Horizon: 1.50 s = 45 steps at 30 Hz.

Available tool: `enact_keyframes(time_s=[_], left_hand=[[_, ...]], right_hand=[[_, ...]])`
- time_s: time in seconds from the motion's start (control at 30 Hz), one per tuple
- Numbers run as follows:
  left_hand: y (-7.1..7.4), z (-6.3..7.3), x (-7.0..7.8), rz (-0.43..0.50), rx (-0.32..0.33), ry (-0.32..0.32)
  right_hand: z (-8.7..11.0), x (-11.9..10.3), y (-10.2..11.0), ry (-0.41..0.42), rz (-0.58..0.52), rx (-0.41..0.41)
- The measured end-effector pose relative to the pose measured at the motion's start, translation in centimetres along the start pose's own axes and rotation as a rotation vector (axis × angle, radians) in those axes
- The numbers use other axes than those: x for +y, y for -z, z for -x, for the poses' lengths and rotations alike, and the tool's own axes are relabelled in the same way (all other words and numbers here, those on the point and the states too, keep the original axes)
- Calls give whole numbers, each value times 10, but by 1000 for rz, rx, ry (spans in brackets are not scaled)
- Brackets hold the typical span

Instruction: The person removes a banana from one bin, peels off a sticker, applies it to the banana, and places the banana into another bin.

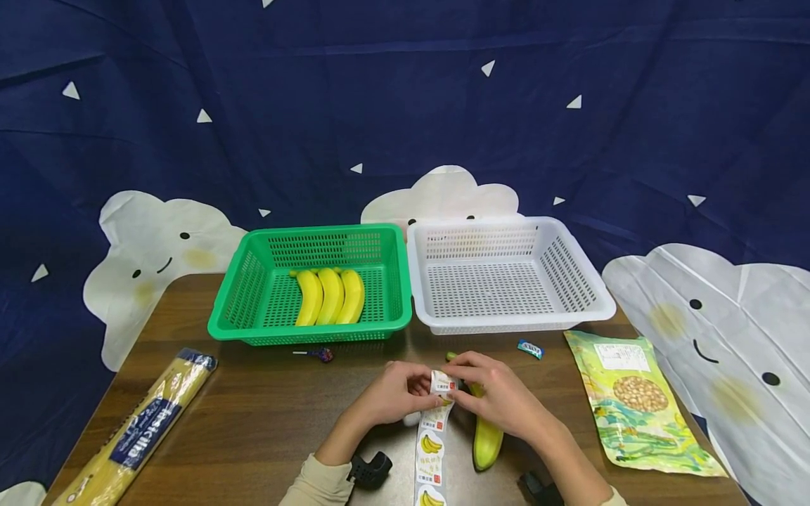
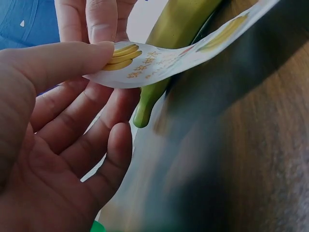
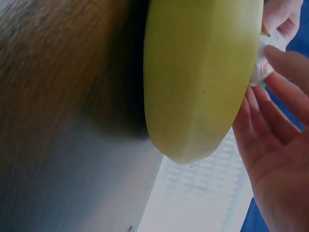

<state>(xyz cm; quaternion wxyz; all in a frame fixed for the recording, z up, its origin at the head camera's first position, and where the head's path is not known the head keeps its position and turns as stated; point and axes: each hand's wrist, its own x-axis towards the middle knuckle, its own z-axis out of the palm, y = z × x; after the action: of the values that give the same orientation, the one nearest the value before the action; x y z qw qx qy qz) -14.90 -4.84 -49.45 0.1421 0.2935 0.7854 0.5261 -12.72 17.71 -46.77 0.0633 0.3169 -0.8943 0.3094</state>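
The label strip (image 1: 430, 462) is showing smooth paper. The green basket (image 1: 310, 334) is looking like plastic, while the tabletop (image 1: 266, 422) is displaying wood grain with soft gloss.

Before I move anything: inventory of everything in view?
Table: 1, brown, foreground
Backdrop: 1, navy with white clouds, behind table
Green basket: 1, green, table's back left
Bananas: 3 visible, yellow, inside green basket
White basket: 1, white, right of green basket
Label strip: 1, white, front centre
Loose banana: 1, greenish yellow, right of label strip
Lollipop: 1, dark wrapper, before green basket
Small packet: 1, blue, before white basket
Pasta pack: 1, yellow/blue, table's left
Pouch: 1, green and yellow, table's right
Wrist devices: 2, black, at wrists
Sleeves: 2, beige, bottom edge
Left grip: 1, bare, pinching label strip
Right grip: 1, bare, pinching label strip
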Motion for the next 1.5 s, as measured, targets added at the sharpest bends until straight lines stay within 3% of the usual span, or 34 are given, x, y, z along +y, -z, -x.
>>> enact_keyframes(time_s=[0.27,0.5,0.77,0.9,1.1,1.33,1.5], left_hand=[[2,0,7,8,31,4],[1,-1,1,-14,45,-5],[0,1,0,-16,50,-3],[1,0,0,-21,58,-6],[1,-2,1,-14,54,49],[2,1,0,46,34,131],[1,3,-2,102,5,131]], right_hand=[[-1,-1,0,-9,29,-1],[0,-1,-1,-28,56,30],[1,1,-1,-12,-88,38],[0,2,0,14,-97,60],[0,3,4,-29,-85,72],[-1,6,9,29,-83,133],[-2,6,11,18,-97,168]])
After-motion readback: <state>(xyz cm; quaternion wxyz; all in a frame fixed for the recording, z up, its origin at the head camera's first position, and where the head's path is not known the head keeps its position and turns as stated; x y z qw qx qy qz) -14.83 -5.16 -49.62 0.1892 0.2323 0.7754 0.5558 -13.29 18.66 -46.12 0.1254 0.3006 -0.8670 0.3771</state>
